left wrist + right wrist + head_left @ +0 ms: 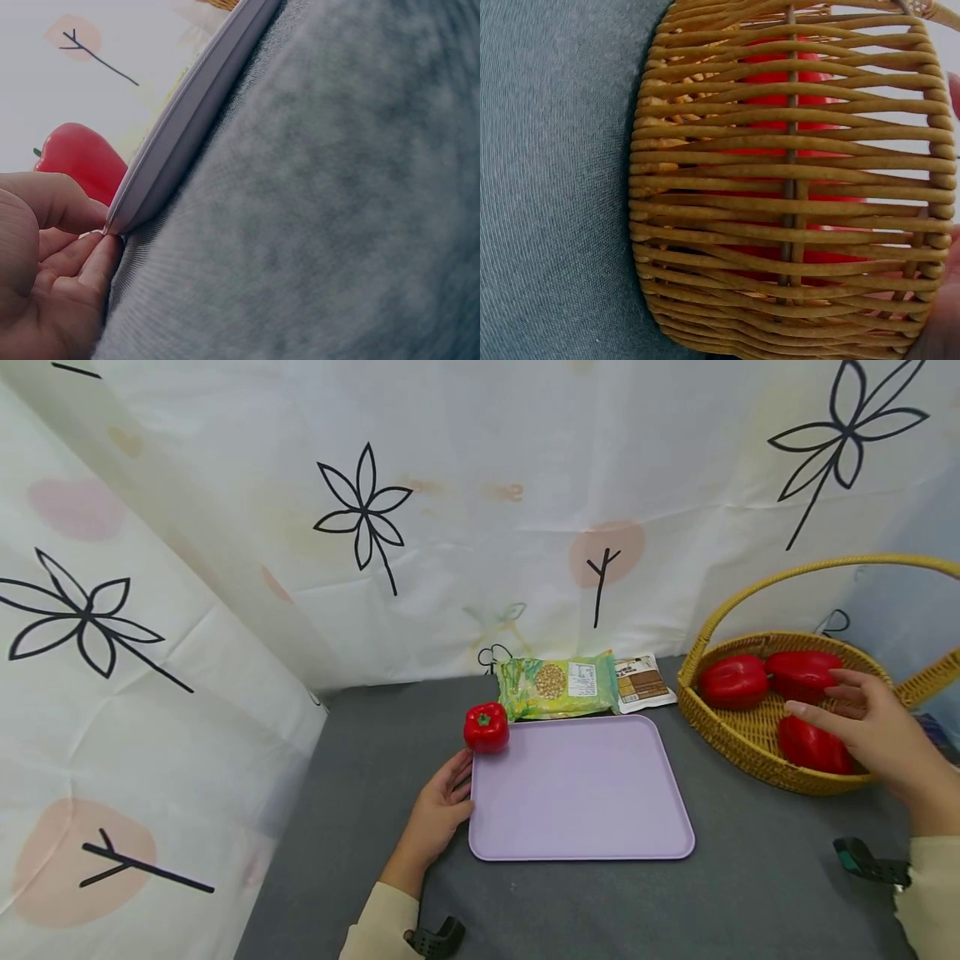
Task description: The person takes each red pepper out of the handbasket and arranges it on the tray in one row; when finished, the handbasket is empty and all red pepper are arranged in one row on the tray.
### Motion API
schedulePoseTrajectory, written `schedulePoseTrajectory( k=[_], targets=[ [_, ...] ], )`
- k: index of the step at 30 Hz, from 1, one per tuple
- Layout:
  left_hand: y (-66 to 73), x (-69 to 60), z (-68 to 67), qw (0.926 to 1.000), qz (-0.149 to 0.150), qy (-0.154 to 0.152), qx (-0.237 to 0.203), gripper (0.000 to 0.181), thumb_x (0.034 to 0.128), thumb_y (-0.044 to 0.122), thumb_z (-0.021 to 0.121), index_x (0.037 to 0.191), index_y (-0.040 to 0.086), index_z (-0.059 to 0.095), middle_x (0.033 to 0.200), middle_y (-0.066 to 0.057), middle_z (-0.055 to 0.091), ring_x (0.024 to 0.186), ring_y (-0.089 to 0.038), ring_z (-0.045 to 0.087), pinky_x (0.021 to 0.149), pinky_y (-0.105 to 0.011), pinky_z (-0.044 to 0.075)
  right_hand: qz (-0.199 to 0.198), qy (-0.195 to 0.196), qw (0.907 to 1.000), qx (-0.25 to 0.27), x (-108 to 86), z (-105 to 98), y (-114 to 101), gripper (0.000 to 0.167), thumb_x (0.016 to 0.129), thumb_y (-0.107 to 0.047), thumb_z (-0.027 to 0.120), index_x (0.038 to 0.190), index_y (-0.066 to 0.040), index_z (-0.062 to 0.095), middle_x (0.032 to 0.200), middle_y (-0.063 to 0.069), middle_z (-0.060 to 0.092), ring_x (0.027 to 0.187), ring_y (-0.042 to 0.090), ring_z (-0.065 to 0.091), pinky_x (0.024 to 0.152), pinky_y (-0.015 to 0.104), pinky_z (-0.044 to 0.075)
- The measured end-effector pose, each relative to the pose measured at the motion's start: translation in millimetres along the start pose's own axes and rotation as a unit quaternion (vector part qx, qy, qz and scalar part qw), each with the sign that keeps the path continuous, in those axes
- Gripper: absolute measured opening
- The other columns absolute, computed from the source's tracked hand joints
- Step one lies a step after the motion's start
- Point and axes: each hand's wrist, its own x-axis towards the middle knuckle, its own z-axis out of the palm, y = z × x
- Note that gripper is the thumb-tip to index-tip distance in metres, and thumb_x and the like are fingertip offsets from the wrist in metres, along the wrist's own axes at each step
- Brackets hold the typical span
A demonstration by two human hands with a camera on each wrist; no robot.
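The left hand [442,806] holds the left edge of a lilac tray [585,793]; in the left wrist view its thumb and fingers [71,262] pinch the tray's rim [180,127]. A red bell pepper [486,727] sits at the tray's upper left corner. Over the right side of a yellow wicker basket [750,770] hovers the right hand [873,727], fingers spread and holding nothing visible. Below it lies a red pepper [813,747]; two more peppers [733,682] are farther back inside. The right wrist view shows mostly the basket's woven side [787,172].
Behind the tray lie a green and yellow packet [558,687] and a brown and white packet [643,683]. The basket's tall handle [825,564] arches over it. Patterned cloth [465,527] hangs behind the grey table [375,752]. A dark object [937,735] is partly visible right of the basket.
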Motion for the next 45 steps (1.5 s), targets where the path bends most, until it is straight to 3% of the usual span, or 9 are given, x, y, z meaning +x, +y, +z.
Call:
schedulePoseTrajectory(
  k=[8,12,18,25,30,33,38,41,45],
  targets=[
    [-0.1,-0.7,-0.9,1.0,0.001,0.004,0.007,0.08,0.0932,-0.021,0.056,0.168,-0.004,0.032,0.172,-0.018,0.036,0.156,-0.033,0.039,0.119,-0.04,0.04,-0.034,-0.02,0.9869,-0.157,13.2,4,9,0.11,0.1,-0.044,0.077,0.154,0.028,0.015,0.14,0.057,0.032,0.124,0.073,0.035,0.096,0.088,0.037],
    [-1.0,-1.0,-1.6,1.0,0.008,-0.002,0.006,0.08,0.0926,-0.022,0.055,0.167,-0.006,0.031,0.172,-0.021,0.035,0.157,-0.037,0.036,0.12,-0.042,0.038,-0.054,-0.021,0.9815,-0.183,15.9,6,13,0.106,0.097,-0.041,0.081,0.147,0.032,0.024,0.13,0.055,0.039,0.115,0.07,0.043,0.093,0.085,0.041],
    [1.3,-1.3,-1.0,1.0,0.003,-0.003,0.0,0.081,0.0927,-0.022,0.055,0.168,-0.005,0.031,0.172,-0.019,0.035,0.156,-0.035,0.038,0.118,-0.039,0.04,-0.03,-0.038,0.9811,-0.187,15.2,6,12,0.101,0.101,-0.044,0.075,0.147,0.03,0.025,0.127,0.054,0.041,0.112,0.069,0.046,0.089,0.082,0.046],
    [1.6,-0.8,-0.6,1.0,0.002,0.0,-0.001,0.081,0.0931,-0.021,0.055,0.168,-0.003,0.031,0.172,-0.019,0.036,0.156,-0.035,0.038,0.118,-0.039,0.04,-0.03,-0.057,0.9848,-0.161,11.6,1,8,0.082,0.106,-0.039,0.069,0.149,0.021,0.032,0.132,0.052,0.04,0.115,0.068,0.046,0.088,0.08,0.049],
    [2.2,-1.1,-0.3,1.0,0.0,0.002,0.003,0.08,0.0937,-0.02,0.056,0.168,-0.003,0.032,0.172,-0.018,0.036,0.156,-0.034,0.038,0.118,-0.039,0.04,-0.034,-0.056,0.9917,-0.111,7.4,-6,10,0.074,0.111,-0.031,0.061,0.152,0.023,0.032,0.133,0.05,0.043,0.108,0.061,0.05,0.07,0.047,0.062],
    [2.5,-1.3,-0.1,1.0,-0.001,0.002,0.004,0.08,0.0939,-0.02,0.057,0.168,-0.003,0.032,0.172,-0.018,0.036,0.156,-0.034,0.038,0.118,-0.039,0.04,-0.023,-0.044,0.9972,-0.056,5.0,-9,13,0.077,0.112,-0.032,0.061,0.156,0.023,0.028,0.135,0.048,0.044,0.098,0.034,0.06,0.061,0.024,0.054],
    [2.9,-1.4,0.2,1.0,-0.001,0.003,0.004,0.08,0.0942,-0.02,0.057,0.168,-0.002,0.033,0.172,-0.018,0.036,0.156,-0.034,0.038,0.118,-0.039,0.04,-0.043,-0.011,0.998,0.046,2.9,-7,18,0.076,0.112,-0.026,0.064,0.168,0.007,0.025,0.151,0.038,0.034,0.087,-0.016,0.053,0.065,0.017,0.058],
    [3.0,-1.6,0.4,1.0,-0.002,0.004,0.004,0.08,0.0943,-0.02,0.058,0.168,-0.002,0.033,0.172,-0.018,0.036,0.156,-0.034,0.038,0.118,-0.039,0.04,-0.058,0.0,0.9955,0.075,2.0,-5,21,0.076,0.112,-0.021,0.064,0.172,-0.001,0.023,0.16,0.034,0.028,0.092,-0.02,0.054,0.068,0.018,0.06],
    [3.1,-1.8,1.0,1.0,-0.003,0.004,0.003,0.08,0.0941,-0.02,0.058,0.168,-0.002,0.033,0.172,-0.018,0.036,0.156,-0.035,0.038,0.118,-0.04,0.04,-0.055,-0.002,0.9955,0.077,0.7,-5,21,0.082,0.111,-0.018,0.064,0.171,0.006,0.014,0.161,0.045,0.025,0.089,-0.022,0.055,0.067,0.017,0.06]
  ],
)
